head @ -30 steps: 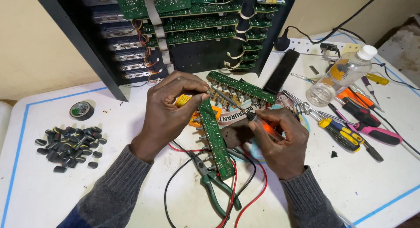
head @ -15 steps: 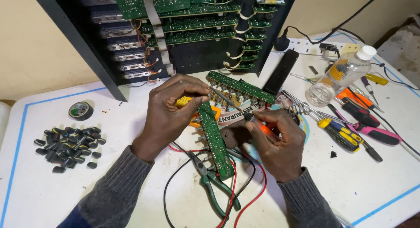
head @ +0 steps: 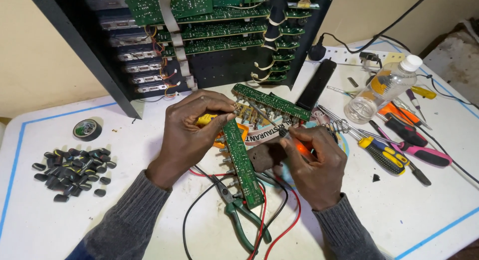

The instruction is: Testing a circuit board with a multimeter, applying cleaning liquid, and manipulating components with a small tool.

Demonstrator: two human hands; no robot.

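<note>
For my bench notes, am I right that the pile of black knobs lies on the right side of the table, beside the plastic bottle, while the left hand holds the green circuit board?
Not quite. The head view shows the pile of black knobs on the left side of the table, near the tape roll, far from the plastic bottle. The left hand does hold the green circuit board.
</note>
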